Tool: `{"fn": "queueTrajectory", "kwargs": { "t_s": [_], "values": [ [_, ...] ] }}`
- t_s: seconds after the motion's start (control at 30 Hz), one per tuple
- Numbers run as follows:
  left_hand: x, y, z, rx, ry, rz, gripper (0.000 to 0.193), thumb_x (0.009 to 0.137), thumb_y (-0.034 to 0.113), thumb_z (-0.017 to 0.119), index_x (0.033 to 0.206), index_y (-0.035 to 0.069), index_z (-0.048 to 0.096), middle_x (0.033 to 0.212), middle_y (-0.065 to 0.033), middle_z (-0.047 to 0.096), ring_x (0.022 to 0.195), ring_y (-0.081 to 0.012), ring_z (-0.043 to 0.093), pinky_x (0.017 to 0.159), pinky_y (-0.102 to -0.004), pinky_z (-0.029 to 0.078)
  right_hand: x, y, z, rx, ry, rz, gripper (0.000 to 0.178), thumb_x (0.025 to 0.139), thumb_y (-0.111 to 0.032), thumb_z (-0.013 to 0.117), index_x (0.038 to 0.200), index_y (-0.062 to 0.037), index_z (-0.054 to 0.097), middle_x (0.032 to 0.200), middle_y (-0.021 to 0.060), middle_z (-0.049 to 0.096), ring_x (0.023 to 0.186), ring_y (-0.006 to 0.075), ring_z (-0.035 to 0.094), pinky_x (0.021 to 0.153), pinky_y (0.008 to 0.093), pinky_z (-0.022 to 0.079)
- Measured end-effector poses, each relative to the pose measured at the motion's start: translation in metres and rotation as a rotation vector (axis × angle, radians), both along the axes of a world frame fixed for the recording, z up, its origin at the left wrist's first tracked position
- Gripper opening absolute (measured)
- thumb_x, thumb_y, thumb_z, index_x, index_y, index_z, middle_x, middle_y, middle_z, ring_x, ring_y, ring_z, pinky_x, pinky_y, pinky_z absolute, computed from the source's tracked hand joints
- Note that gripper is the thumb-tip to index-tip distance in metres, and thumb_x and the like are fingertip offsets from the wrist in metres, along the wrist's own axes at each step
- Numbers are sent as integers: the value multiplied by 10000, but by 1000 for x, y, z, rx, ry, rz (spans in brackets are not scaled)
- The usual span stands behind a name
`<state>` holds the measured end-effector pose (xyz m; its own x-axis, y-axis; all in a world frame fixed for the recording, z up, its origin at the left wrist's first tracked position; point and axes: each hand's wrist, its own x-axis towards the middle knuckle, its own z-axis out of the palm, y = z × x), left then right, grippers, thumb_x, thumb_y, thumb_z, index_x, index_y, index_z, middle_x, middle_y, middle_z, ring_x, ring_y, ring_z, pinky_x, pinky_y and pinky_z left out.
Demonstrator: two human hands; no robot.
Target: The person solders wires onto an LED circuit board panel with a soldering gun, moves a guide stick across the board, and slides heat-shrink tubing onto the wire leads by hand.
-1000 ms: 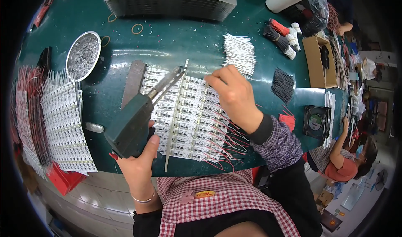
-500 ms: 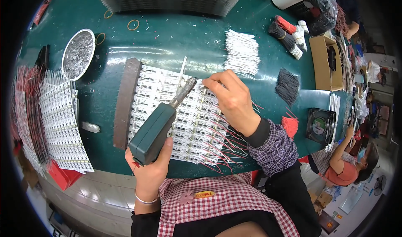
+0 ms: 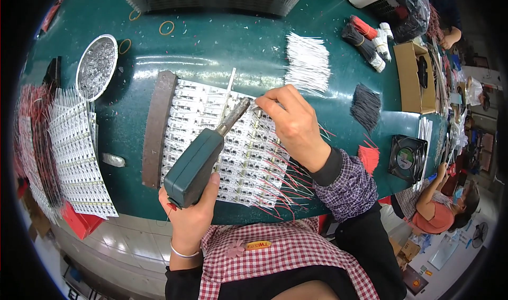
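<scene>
My left hand (image 3: 193, 215) is closed around the handle of a dark green soldering gun (image 3: 193, 165). Its dark metal tip points up and right, over the top right corner of a panel of small white circuit boards (image 3: 198, 114). Right beside that tip, the thumb and forefinger of my right hand (image 3: 293, 122) pinch what looks like the end of a thin wire, mostly hidden by the fingers. Red, black and white wires (image 3: 280, 186) trail from the panel's right edge, below my right wrist. A brown bar (image 3: 157, 130) lies along the panel's left edge.
White wires (image 3: 307, 63), black wires (image 3: 365, 106) and red wires (image 3: 369, 158) lie in piles to the right. A small fan (image 3: 407, 158) and cardboard box (image 3: 415, 77) stand beyond. At left are a bowl of metallic scraps (image 3: 97, 67) and wired panels (image 3: 79, 157). A co-worker (image 3: 439, 210) sits far right.
The view has shifted slightly. Both hands keep nearly the same pose, with the gun's tip still close to my right fingertips.
</scene>
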<state>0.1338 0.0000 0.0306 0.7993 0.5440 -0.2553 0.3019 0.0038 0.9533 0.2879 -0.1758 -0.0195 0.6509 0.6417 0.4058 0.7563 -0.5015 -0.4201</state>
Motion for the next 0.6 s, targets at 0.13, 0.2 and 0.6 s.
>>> {"fn": "queueTrajectory", "kwargs": {
  "t_s": [0.13, 0.2, 0.6],
  "values": [
    [2, 2, 2, -9, 22, -51, 188, 779, 29, 781, 930, -40, 694, 838, -44, 693, 716, -81, 609, 647, -240, 479, 0, -1, 1, -9, -2, -6, 242, 705, 27, 612, 943, 0, 648, 900, 84, 572, 821, 232, 580, 660, 327, 510],
    [1, 2, 2, -24, 28, -40, 184, 779, 32, 780, 927, -39, 695, 831, -43, 692, 708, -81, 607, 641, -241, 478, 0, 0, 1, -10, 1, -5, 244, 705, 27, 612, 945, 0, 648, 899, 84, 573, 822, 232, 580, 659, 326, 510],
    [6, 1, 3, 132, -26, -94, 168, 767, 50, 784, 890, -30, 702, 764, -39, 679, 642, -74, 582, 591, -241, 455, -2, 1, 5, -9, 13, -20, 290, 669, 70, 603, 947, 10, 658, 900, 98, 589, 822, 252, 596, 673, 340, 517]
  ]
}}
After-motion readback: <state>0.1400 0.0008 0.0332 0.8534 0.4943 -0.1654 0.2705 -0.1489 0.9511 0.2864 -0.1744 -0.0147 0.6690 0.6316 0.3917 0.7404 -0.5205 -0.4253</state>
